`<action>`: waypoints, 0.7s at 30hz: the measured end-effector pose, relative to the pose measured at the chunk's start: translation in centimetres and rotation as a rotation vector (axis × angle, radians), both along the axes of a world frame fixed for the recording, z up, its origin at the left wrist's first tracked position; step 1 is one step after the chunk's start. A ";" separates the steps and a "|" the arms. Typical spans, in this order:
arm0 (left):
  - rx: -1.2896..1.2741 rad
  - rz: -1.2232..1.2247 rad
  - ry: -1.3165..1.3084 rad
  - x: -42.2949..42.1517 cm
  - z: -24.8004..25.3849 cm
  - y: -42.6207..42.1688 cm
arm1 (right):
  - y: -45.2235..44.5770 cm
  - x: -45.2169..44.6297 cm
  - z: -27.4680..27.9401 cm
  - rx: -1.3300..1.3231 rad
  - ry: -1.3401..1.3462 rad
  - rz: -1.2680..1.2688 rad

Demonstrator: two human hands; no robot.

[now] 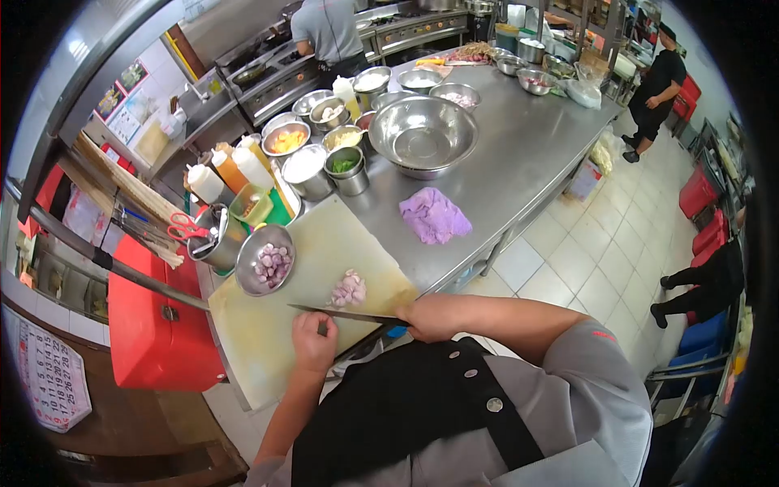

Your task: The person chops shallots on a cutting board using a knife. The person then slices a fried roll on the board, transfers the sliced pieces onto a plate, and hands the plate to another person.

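My right hand point(428, 318) is wrapped round the handle of a knife point(345, 313), its long dark blade pointing left across the near part of the cutting board point(324, 235). Close to the blade's tip end, my left hand point(313, 341) is closed with fingers curled; what it holds, if anything, is hidden. Just beyond the blade lies a small pile of cut shallots point(348, 289). A steel bowl point(244, 278) with peeled shallots point(272, 265) stands at the board's left side.
A purple cloth point(435, 216) and a large steel bowl point(423, 134) lie beyond the board. Several ingredient pots and squeeze bottles point(253, 166) crowd the back left. Red scissors point(188, 226) stick out of a container. One person point(329, 36) stands by the stoves, another point(656, 89) at right.
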State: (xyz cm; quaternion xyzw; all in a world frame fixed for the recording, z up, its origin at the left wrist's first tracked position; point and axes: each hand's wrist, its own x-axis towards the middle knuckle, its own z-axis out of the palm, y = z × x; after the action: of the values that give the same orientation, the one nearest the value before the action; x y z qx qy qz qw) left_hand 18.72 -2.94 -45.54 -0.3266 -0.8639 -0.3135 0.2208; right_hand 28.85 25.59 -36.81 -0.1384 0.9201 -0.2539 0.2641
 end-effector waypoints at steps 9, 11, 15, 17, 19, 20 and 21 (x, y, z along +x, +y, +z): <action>0.043 0.103 -0.102 -0.5 1.8 -0.9 | 0.4 0.2 0.2 -0.075 0.031 -0.012; 0.076 0.173 -0.095 -2.0 3.7 -1.4 | 0.6 0.2 0.8 -0.079 -0.008 0.027; 0.036 0.208 0.114 -8.1 8.0 -0.7 | 0.2 -0.3 -1.9 -0.082 0.037 0.101; -0.064 0.234 0.013 -10.9 9.3 -0.9 | -0.4 -0.8 -3.7 -0.074 0.051 0.106; -0.209 0.290 -0.296 -14.3 8.8 -1.3 | -0.9 -1.2 -4.1 -0.069 0.001 0.095; -0.359 0.272 -0.337 -15.7 8.5 -1.5 | -1.0 -1.1 -3.8 -0.076 0.008 0.098; -0.508 0.249 -0.374 -16.8 7.7 -1.9 | -1.0 -0.8 -3.1 -0.081 0.014 0.095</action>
State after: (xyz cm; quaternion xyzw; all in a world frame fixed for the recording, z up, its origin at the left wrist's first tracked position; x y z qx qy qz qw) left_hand 1.90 -4.81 -37.82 -0.2003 -0.9732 -0.1132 0.0066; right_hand 28.09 24.61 -39.87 -0.1945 0.9033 -0.2773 0.2634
